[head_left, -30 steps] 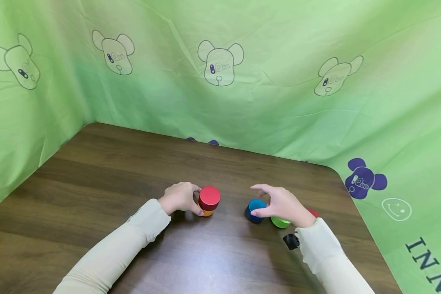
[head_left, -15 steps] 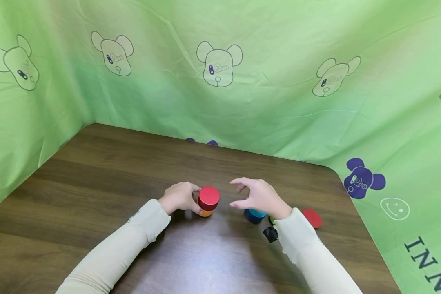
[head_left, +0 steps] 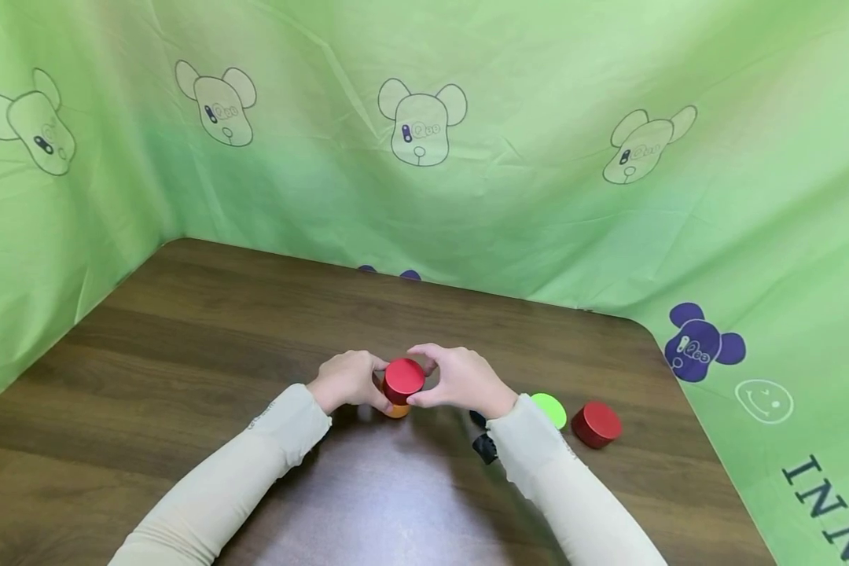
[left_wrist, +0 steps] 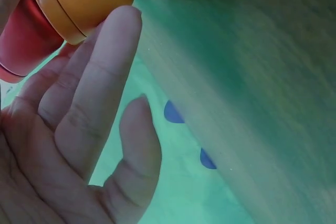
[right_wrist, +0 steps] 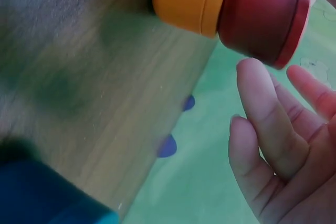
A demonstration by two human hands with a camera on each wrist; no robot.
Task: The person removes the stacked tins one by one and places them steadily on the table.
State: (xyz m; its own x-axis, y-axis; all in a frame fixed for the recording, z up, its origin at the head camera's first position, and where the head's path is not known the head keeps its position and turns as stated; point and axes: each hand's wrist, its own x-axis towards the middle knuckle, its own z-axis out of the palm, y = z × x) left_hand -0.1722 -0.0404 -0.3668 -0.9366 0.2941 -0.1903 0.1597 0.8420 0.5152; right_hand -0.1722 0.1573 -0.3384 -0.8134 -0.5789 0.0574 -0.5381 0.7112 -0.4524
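A red round tin (head_left: 404,380) stands on top of an orange tin (head_left: 397,411) in the middle of the table in the head view. My left hand (head_left: 348,381) grips the orange tin from the left, thumb in front and fingers behind. In the left wrist view a fingertip lies against the orange side, and the little finger stands away from it. My right hand (head_left: 463,379) is curved around the right side of the red tin, thumb and fingers spread. The right wrist view shows its fingertips (right_wrist: 251,72) right by the red wall and lid edge.
A blue tin (right_wrist: 47,195) stands close by, mostly hidden behind the right wrist in the head view. Farther right are a lime green tin (head_left: 550,410), partly covered by the sleeve, and another red tin (head_left: 597,425). Green cloth (head_left: 424,204) hangs around the wooden table (head_left: 255,314).
My right hand has moved left, from over the blue tin to the stacked red tin, uncovering the second red tin and the green one. The left hand has stayed at the stack.
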